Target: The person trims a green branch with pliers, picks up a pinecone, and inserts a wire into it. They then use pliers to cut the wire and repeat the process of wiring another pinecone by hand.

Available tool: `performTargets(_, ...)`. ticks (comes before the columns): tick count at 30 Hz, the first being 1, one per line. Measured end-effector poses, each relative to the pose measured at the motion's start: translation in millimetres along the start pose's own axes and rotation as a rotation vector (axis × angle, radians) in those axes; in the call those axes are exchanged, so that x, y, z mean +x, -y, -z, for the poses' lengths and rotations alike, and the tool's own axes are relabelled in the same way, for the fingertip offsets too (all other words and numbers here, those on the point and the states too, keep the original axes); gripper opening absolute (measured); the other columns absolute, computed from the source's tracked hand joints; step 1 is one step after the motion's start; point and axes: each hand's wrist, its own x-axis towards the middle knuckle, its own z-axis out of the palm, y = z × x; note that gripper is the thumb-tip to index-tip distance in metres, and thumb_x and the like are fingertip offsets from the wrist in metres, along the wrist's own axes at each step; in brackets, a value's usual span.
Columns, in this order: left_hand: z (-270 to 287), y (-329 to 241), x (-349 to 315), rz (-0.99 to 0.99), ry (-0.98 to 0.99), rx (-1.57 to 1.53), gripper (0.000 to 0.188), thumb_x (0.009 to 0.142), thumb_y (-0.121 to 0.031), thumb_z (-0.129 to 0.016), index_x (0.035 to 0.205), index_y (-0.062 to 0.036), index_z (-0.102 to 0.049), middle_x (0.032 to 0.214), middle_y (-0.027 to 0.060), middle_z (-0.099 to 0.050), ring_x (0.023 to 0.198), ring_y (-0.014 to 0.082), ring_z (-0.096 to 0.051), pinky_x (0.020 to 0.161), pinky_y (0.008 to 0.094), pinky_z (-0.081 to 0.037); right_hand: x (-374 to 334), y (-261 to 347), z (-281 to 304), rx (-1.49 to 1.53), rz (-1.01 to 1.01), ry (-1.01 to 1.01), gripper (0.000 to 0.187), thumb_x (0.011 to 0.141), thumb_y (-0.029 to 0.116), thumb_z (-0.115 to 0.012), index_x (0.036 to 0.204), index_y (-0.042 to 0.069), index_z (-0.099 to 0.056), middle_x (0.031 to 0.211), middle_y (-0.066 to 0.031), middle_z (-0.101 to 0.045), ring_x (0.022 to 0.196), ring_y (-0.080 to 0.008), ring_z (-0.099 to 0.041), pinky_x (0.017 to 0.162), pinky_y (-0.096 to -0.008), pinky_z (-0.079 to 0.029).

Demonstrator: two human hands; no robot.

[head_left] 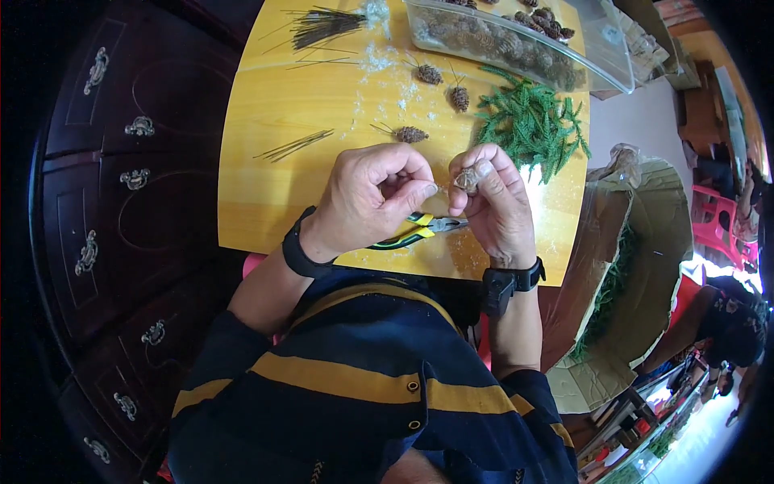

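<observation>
Over the near part of the yellow table, my right hand (500, 198) pinches a brown pine cone (468, 179) between thumb and fingers. Close by on its left, my left hand (375, 189) has thumb and forefinger pressed together; whatever is between them is too small to make out. Beneath both hands lie pliers (439, 225) with yellow and black handles, partly covered by the left hand. Just beyond my hands are a pine cone with wire (412, 135), another wired cone (459, 98) and a third cone (429, 74).
Thin dark wires (294, 145) lie at left, with a thicker wire bundle (326, 29) farther back. Green artificial sprigs (532, 121) are piled at right, below a clear plastic box (592, 71) of pine cones. An open cardboard box (657, 242) stands right of the table (266, 194).
</observation>
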Motion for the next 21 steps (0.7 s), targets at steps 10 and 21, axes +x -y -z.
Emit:
performTargets(10, 0.9, -2.5, 5.7, -0.084, -0.048, 0.095, 0.012, 0.08, 0.007, -0.07, 0.081, -0.0025, -0.063, 0.068, 0.0005, -0.059, 0.058, 0.0045, -0.054, 0.051, 0.0222, -0.044, -1.5, -0.1, -0.9, -0.157, -0.005, 0.067, 0.018, 0.104, 0.022, -0.055, 0.108, 0.004, -0.057, 0.098, -0.0106, -0.063, 0.069, -0.0133, -0.061, 0.063, -0.0257, -0.053)
performTargets(21, 2.4, -9.5, 4.9, -0.076, -0.025, 0.054, 0.013, 0.08, 0.008, -0.069, 0.08, -0.0028, -0.062, 0.068, 0.0021, -0.059, 0.058, 0.0067, -0.055, 0.051, 0.0231, -0.044, -0.9, 0.6, 1.1, -0.021, 0.012, 0.085, 0.018, 0.104, 0.021, -0.054, 0.106, 0.004, -0.056, 0.098, -0.012, -0.061, 0.068, -0.0118, -0.06, 0.062, -0.0257, -0.052)
